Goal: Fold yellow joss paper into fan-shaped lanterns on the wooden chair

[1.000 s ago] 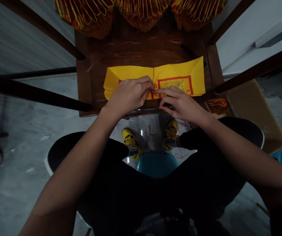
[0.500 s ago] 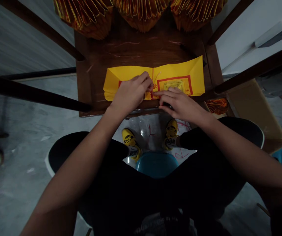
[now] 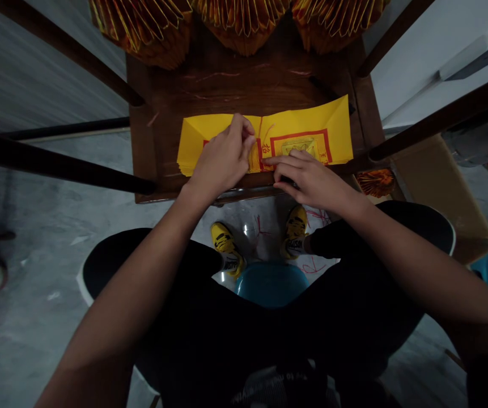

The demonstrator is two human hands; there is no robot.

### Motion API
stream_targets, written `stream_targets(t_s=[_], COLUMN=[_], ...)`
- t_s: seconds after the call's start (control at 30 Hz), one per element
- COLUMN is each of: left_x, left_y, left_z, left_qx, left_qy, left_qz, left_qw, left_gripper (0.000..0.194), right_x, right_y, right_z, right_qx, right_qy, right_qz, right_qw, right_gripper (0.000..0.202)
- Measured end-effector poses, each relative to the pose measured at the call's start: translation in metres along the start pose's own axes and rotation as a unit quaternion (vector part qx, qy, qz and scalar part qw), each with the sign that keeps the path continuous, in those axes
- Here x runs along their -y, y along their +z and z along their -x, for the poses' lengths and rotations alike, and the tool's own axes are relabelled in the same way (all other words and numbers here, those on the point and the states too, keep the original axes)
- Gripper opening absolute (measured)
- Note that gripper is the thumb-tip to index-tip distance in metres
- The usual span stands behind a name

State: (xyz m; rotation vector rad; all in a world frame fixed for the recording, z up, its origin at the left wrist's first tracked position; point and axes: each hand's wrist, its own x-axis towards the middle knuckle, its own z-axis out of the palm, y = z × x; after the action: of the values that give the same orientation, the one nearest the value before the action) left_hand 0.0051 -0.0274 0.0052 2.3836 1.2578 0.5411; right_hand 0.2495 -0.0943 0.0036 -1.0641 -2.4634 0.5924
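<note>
"Where your left hand [image 3: 224, 156] bends over the paper, what are its fingers doing?"

"Your thumb and fingertips are drawn together just above the sheets; I can't tell whether they pinch any thread."

"And my right hand [image 3: 305, 175]?"

"Its fingers stand partly apart: you have the index straight, its tip on the middle of the stack, with the others curled and the thumb set off below them."

"What lies under my hands?"

"You have a yellow paper stack [image 3: 307, 122], long, thin-leaved and fanned at its edges, with its ends flaring up. A slim red string [image 3: 261, 126] crosses its middle, between your hands, and a red-bordered print [image 3: 301, 146] shows just beyond your right fingers."

"What's it resting on?"

"Dark, grained wood, a glossy tabletop [image 3: 213, 85] that runs out past both your hands."

"Anything beside my right hand?"

"To its right, you'll see a crinkled orange rosette [image 3: 375, 182], next to the plain brown cardboard [image 3: 443, 187]."

"And farthest off?"

"Well beyond both your hands, three pleated paper forms [image 3: 246, 25] stand in a row, their ridged orange folds edged in gold."
</note>
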Motion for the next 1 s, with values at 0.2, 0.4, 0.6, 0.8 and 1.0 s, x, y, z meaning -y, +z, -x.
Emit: stream_targets(t_s=[0.2, 0.4, 0.6, 0.8, 1.0], left_x=[-0.015, -0.022, -0.005, -0.006, -0.005], left_y=[0.006, 0.000, -0.001, -0.004, -0.012], left_z=[-0.005, -0.010, -0.012, -0.007, -0.008], left_qx=[0.023, 0.046, 0.036, 0.049, 0.069], left_qy=[-0.082, -0.102, -0.046, 0.018, 0.064], left_qz=[-0.046, -0.018, 0.078, 0.035, -0.030], left_qw=[0.995, 0.994, 0.995, 0.998, 0.995], left_gripper=[0.034, 0.017, 0.017, 0.029, 0.026], right_x=[-0.002, -0.002, -0.002, -0.002, -0.001], right_y=[0.002, 0.002, 0.001, 0.001, 0.000], right_z=[0.000, 0.000, 0.000, 0.001, 0.001], right_qx=[-0.002, -0.008, -0.006, -0.001, 0.001], right_qy=[-0.003, -0.009, -0.013, -0.004, 0.001], right_qz=[0.012, 0.005, 0.007, 0.007, 0.009], right_qw=[1.000, 1.000, 1.000, 1.000, 1.000], right_gripper=[0.017, 0.016, 0.016, 0.016, 0.016])
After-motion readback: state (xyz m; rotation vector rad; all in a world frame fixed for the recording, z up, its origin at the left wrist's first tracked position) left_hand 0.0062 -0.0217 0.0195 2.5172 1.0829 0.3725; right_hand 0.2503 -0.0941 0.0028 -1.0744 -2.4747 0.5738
